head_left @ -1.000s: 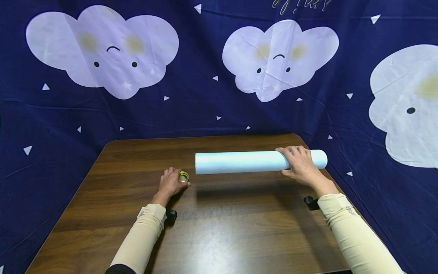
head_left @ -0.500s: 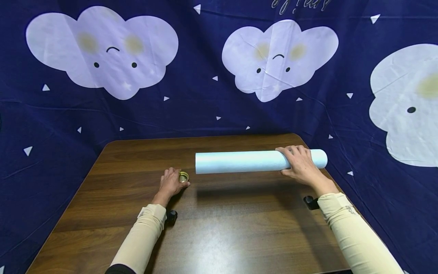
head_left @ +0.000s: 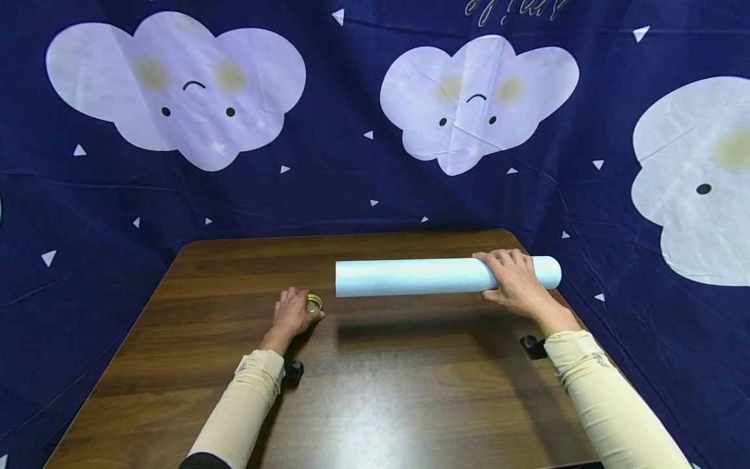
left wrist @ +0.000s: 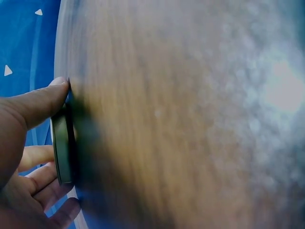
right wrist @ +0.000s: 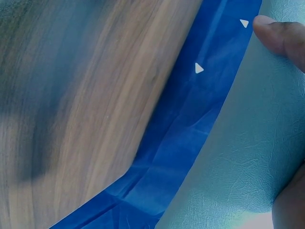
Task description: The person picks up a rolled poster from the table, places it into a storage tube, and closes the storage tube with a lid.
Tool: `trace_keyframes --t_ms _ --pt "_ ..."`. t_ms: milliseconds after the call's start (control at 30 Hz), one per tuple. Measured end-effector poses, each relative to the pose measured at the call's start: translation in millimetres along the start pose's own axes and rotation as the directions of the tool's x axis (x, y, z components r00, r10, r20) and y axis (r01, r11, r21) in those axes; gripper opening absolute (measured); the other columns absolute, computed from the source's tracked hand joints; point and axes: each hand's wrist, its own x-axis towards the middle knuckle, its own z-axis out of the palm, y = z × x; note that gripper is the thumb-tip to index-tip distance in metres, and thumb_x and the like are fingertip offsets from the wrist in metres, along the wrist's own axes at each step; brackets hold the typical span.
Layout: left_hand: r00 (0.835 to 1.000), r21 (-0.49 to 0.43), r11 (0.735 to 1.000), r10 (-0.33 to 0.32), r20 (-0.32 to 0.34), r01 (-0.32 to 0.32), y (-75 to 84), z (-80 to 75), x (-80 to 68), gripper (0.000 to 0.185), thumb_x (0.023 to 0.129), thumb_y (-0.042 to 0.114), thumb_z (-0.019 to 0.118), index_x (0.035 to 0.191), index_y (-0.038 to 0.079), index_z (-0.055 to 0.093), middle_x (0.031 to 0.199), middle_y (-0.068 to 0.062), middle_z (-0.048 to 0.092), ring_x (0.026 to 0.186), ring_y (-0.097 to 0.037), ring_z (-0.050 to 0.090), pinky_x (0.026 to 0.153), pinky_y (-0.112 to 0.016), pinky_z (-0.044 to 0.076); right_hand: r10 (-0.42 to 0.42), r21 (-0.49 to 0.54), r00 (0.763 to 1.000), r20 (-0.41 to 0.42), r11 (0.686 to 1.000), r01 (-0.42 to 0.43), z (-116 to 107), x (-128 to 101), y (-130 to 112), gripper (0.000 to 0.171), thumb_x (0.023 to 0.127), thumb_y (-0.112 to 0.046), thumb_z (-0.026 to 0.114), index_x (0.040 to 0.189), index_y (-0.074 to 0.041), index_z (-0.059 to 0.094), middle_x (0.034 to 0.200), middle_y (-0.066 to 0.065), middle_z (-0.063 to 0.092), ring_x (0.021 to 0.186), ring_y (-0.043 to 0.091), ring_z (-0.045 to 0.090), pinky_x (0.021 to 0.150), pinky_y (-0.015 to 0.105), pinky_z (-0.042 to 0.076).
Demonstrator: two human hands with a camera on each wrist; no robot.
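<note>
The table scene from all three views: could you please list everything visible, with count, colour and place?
Roll: one, pale blue, lying crosswise on the far right part of the table, its right end past the table edge.
Small ring: one, gold, on the table left of the roll.
Table: one, dark brown wood, centre.
Backdrop cloth: one, navy with white clouds and triangles, behind and around the table.
Left hand: one, fingers curled on the small ring.
Right hand: one, gripping the roll near its right end.
Sleeves: two, beige, on the forearms.
</note>
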Motion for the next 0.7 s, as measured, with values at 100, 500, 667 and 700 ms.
trace_keyframes --t_ms 100,500,667,700 --pt "1.000 -0.007 1.000 -0.013 0.005 0.013 -2.1 -1.0 -2.3 0.071 0.082 0.038 0.070 0.135 -0.002 0.046 0.128 -0.023 0.048 0.115 -0.038 0.041 0.090 -0.049 0.038 0.002 0.003 1.000 0.003 1.000 -0.002 1 0 0 0.076 0.062 -0.024 0.085 0.129 -0.016 0.050 0.113 0.015 0.057 0.105 0.041 0.047 0.090 0.057 0.031" --pt "0.999 -0.059 0.998 -0.029 -0.029 0.028 -5.5 -11.3 -8.9 0.072 0.081 0.037 0.071 0.135 -0.002 0.046 0.125 -0.024 0.048 0.114 -0.038 0.041 0.091 -0.050 0.038 -0.005 -0.005 1.000 0.004 1.000 0.005 2 2 -1 0.077 0.062 -0.024 0.085 0.129 -0.016 0.050 0.111 0.016 0.057 0.103 0.043 0.047 0.087 0.057 0.032" --pt "0.998 -0.062 0.998 -0.014 -0.068 0.009 -5.6 -16.7 -11.6 0.072 0.080 0.037 0.073 0.134 -0.002 0.047 0.122 -0.023 0.049 0.111 -0.037 0.041 0.089 -0.048 0.039 -0.008 0.002 1.000 -0.001 1.000 0.008 1 4 -2 0.077 0.061 -0.024 0.085 0.129 -0.017 0.049 0.110 0.016 0.057 0.102 0.042 0.047 0.087 0.057 0.031" --pt "0.997 -0.065 0.998 -0.013 -0.073 0.008 -5.4 -18.0 -12.2 0.072 0.079 0.037 0.073 0.134 -0.002 0.048 0.122 -0.022 0.049 0.110 -0.036 0.041 0.089 -0.048 0.039 -0.009 0.003 1.000 -0.003 1.000 0.009 1 4 -3 0.077 0.061 -0.024 0.085 0.129 -0.017 0.049 0.110 0.016 0.057 0.102 0.042 0.047 0.087 0.057 0.031"
